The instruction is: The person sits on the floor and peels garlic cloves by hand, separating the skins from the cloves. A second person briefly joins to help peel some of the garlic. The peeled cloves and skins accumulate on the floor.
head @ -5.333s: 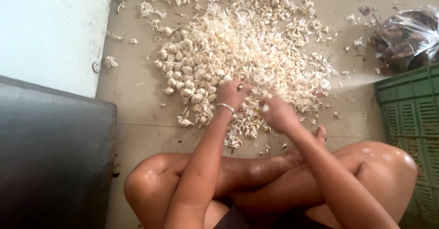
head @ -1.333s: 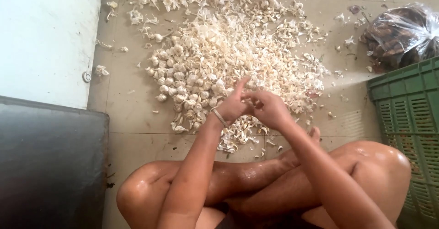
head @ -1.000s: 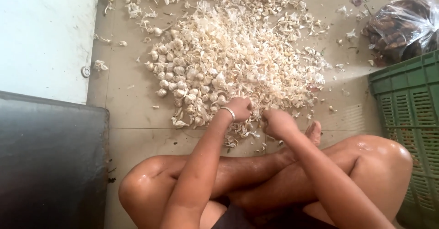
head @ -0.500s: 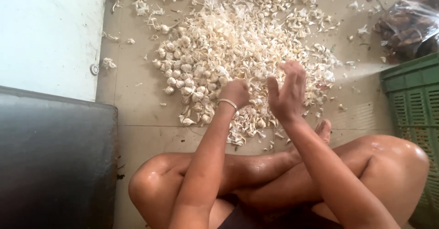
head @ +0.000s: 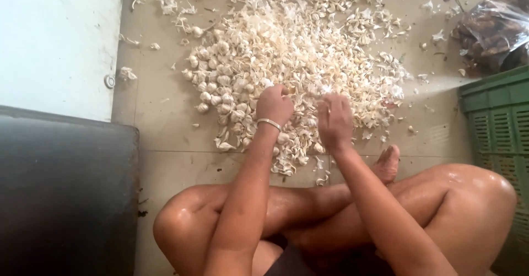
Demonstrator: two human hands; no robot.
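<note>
Both hands curled half-closed — left hand (head: pixel 274 104) and right hand (head: pixel 334 123) over the garlic pile (head: pixel 286 61), contents hidden

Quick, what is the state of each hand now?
Left hand: closed like a fist over the garlic pile; contents hidden.
Right hand: cannot tell.

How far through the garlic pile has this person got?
Done: loose skins and split pieces cover the pile's far and right parts. In hand: both the left hand and right hand reach into the pile's near edge. Left: a cluster of whole bulbs on the left side.
</note>
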